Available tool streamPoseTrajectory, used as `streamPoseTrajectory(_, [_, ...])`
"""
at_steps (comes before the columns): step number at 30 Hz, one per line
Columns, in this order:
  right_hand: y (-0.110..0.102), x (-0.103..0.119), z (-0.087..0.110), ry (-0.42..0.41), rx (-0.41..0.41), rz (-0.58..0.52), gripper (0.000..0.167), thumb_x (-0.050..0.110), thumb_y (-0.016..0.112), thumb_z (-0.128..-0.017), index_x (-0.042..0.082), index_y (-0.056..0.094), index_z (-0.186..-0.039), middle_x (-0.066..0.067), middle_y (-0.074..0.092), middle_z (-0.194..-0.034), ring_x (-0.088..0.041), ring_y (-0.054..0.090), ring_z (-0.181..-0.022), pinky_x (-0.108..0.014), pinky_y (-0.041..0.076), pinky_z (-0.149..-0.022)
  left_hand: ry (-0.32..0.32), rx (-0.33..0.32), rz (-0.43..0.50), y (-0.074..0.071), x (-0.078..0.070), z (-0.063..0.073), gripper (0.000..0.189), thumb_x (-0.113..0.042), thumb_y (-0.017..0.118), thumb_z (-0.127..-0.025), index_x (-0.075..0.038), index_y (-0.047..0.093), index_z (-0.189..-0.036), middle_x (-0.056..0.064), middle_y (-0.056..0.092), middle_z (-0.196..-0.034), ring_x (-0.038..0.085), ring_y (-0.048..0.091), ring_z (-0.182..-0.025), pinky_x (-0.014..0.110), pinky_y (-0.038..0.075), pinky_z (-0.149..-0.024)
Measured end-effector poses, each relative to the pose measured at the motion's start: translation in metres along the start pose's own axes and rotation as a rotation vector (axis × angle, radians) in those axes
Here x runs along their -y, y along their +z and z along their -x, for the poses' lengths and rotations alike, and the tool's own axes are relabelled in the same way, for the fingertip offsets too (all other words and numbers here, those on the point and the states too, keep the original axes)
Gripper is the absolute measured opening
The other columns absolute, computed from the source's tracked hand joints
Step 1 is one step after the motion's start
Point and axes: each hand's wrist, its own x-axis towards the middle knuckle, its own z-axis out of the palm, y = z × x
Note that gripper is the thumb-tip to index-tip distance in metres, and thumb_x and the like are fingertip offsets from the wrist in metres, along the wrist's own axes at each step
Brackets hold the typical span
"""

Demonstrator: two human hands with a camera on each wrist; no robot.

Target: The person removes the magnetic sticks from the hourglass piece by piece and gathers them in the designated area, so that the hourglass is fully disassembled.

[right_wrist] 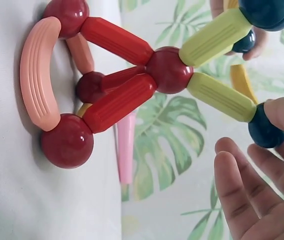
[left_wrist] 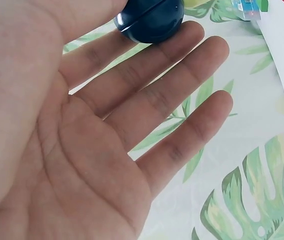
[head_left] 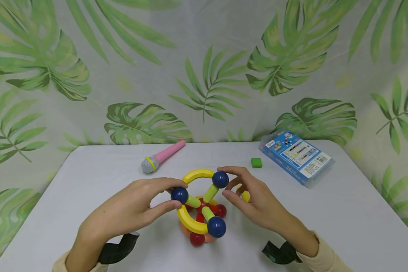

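Observation:
A ball-and-stick model stands on the table. Its base has salmon curved rods (right_wrist: pixel 38 75) and dark red balls (right_wrist: pixel 67 141); red rods (right_wrist: pixel 119 102) lead up to a central red ball (right_wrist: pixel 170 70). Light green rods (head_left: pixel 210 193) fan out above to three dark blue balls. Yellow curved rods (head_left: pixel 192 223) link the left ball to the other two. My left hand (head_left: pixel 132 206) pinches the left blue ball (head_left: pixel 179 195) between thumb and index finger, other fingers extended. With thumb and index finger, my right hand (head_left: pixel 255 200) pinches the far right blue ball (head_left: pixel 220 179). The near blue ball (head_left: pixel 217 227) is untouched.
Behind the right hand, a yellow piece (head_left: pixel 245 195) is partly hidden. A pink toy microphone (head_left: pixel 163 156) lies at the back, left of centre. Farther right are a small green block (head_left: pixel 256 163) and a blue package (head_left: pixel 295 156). A leaf-patterned cloth (head_left: pixel 210 87) hangs behind the table.

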Motion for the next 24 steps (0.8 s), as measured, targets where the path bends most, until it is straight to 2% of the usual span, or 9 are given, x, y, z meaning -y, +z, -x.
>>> streamPoseTrajectory(5, [0.0002,0.0017,0.0003,-0.009,0.011,0.011,0.065,0.012,0.075,-0.096,0.024,0.044,-0.152,0.002,0.062,-0.137,-0.006,0.065,-0.100,-0.026,0.059,-0.080,0.005,-0.008,-0.010,0.0005,-0.0002,0.0002,0.041,-0.049,0.059,-0.102,-0.026,0.064,-0.135,-0.016,0.071,-0.117,0.001,0.065,-0.107,0.033,0.058,-0.093])
streamPoseTrajectory(11, [0.0009,0.0014,0.0003,-0.023,-0.041,0.001,0.057,0.006,0.077,-0.092,0.016,0.052,-0.143,-0.001,0.066,-0.129,-0.009,0.067,-0.100,-0.026,0.060,-0.078,0.029,-0.022,-0.018,0.0017,0.0003,0.0000,0.039,-0.047,0.060,-0.102,-0.026,0.064,-0.135,-0.016,0.070,-0.120,0.001,0.065,-0.108,0.032,0.057,-0.092])
streamPoseTrajectory(16, [0.0022,0.0012,0.0001,-0.026,-0.048,-0.067,0.055,0.004,0.078,-0.091,0.013,0.052,-0.138,-0.004,0.066,-0.131,-0.013,0.070,-0.106,-0.029,0.061,-0.083,0.021,-0.019,-0.015,0.0018,0.0003,-0.0001,0.040,-0.048,0.058,-0.102,-0.027,0.064,-0.135,-0.016,0.070,-0.120,0.002,0.064,-0.108,0.032,0.057,-0.092])
streamPoseTrajectory(24, [0.0011,0.0010,0.0017,-0.025,-0.055,-0.075,0.053,0.004,0.081,-0.088,0.013,0.053,-0.133,-0.003,0.067,-0.126,-0.011,0.070,-0.105,-0.025,0.059,-0.088,0.025,-0.026,-0.007,0.0032,0.0010,-0.0007,0.040,-0.049,0.057,-0.102,-0.027,0.063,-0.135,-0.017,0.069,-0.118,0.001,0.064,-0.108,0.033,0.057,-0.093])
